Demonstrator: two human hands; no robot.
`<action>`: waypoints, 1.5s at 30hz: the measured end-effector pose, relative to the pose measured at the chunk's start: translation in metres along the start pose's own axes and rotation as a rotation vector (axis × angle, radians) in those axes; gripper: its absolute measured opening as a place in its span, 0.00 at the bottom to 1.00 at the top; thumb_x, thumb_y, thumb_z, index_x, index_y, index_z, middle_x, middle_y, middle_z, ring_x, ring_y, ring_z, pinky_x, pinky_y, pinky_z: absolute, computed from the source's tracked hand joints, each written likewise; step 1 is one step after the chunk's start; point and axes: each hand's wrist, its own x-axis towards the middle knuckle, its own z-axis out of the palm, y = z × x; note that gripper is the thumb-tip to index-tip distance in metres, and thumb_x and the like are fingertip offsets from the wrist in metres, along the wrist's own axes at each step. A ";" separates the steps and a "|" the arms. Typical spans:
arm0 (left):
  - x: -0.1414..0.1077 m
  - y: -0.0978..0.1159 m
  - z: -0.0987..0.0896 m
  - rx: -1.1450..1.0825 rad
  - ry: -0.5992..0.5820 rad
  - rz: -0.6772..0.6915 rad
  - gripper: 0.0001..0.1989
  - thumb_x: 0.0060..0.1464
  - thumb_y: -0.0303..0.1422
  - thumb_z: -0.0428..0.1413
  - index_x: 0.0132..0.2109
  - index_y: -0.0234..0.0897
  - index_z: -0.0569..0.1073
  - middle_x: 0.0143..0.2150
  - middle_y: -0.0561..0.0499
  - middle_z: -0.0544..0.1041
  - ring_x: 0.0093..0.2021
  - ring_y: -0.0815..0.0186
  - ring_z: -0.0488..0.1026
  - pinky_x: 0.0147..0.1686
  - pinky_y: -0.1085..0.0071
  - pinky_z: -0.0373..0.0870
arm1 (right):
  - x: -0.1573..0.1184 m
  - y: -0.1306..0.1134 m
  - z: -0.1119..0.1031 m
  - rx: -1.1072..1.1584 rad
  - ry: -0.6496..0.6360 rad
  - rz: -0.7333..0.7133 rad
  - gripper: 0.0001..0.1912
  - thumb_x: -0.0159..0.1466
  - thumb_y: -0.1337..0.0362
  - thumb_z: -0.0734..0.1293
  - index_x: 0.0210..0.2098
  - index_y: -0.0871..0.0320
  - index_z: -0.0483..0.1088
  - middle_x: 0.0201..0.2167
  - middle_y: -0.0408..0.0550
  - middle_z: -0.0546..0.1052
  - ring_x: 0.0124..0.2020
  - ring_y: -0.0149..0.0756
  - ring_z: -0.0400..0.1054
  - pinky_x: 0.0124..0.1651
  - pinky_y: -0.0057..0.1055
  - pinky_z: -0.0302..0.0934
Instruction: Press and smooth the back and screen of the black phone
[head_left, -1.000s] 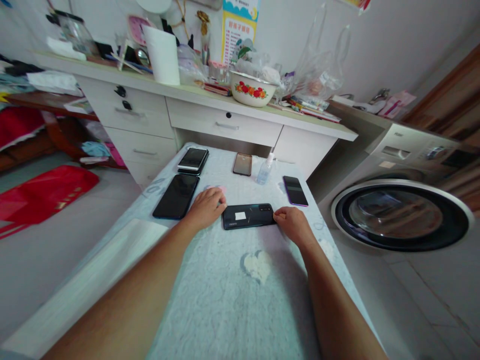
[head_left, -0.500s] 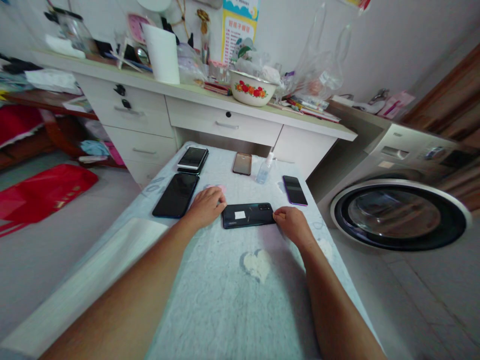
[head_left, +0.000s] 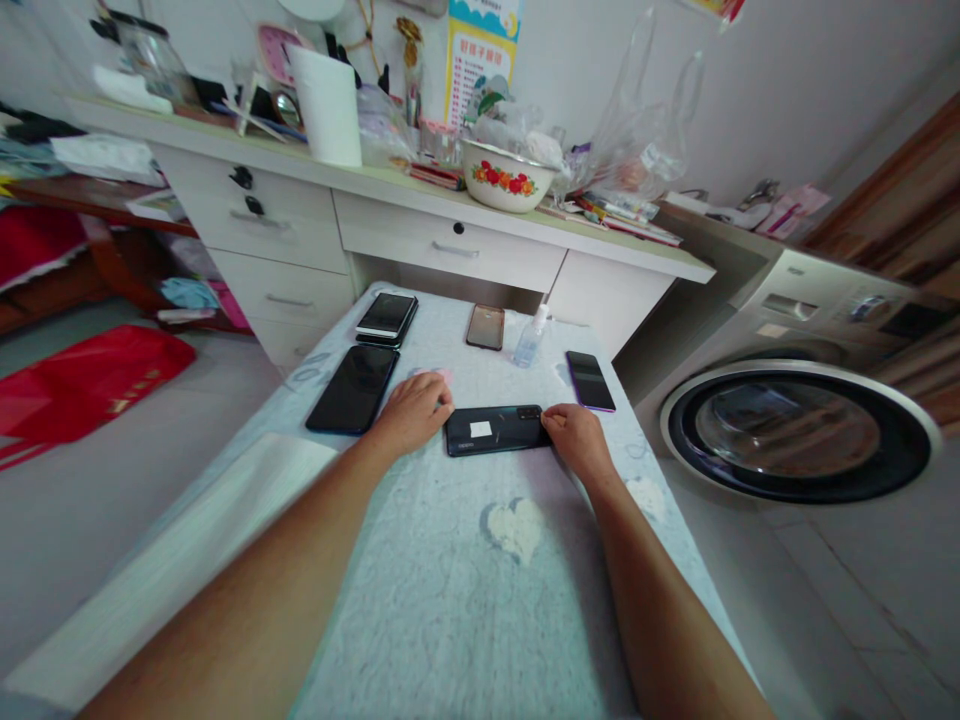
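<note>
A dark phone [head_left: 499,430] lies back up across the table, a white sticker near its left end and cameras at its right. My right hand [head_left: 576,437] touches its right end near the cameras, fingers pressed together; whether they grip it is hard to make out. Beside its left end rests my left hand [head_left: 417,408], fingers curled, contents hidden. A larger black phone [head_left: 352,389] is left of that hand, with stacked phones [head_left: 385,315] behind it. Farther back are a brownish phone or case [head_left: 485,327] and a clear spray bottle [head_left: 531,340]. A purple-edged phone [head_left: 590,380] lies at the right.
The cloth-covered table [head_left: 420,600] meets a white desk [head_left: 450,240] holding a flowered bowl [head_left: 506,178] and a paper roll [head_left: 326,108]. A washing machine [head_left: 795,300] stands right. White material [head_left: 187,560] lies along the table's left side; a red bag [head_left: 90,385] is on the floor.
My right hand has shifted slightly left and farther away along the dark phone's right end. My left hand and the phones stay where they were.
</note>
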 end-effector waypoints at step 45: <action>0.001 -0.004 0.004 0.023 0.007 0.017 0.05 0.56 0.32 0.49 0.37 0.39 0.69 0.53 0.47 0.71 0.59 0.58 0.62 0.59 0.58 0.58 | -0.015 -0.003 -0.025 -0.103 -0.213 0.038 0.10 0.58 0.68 0.63 0.31 0.59 0.78 0.29 0.49 0.79 0.31 0.34 0.70 0.33 0.25 0.53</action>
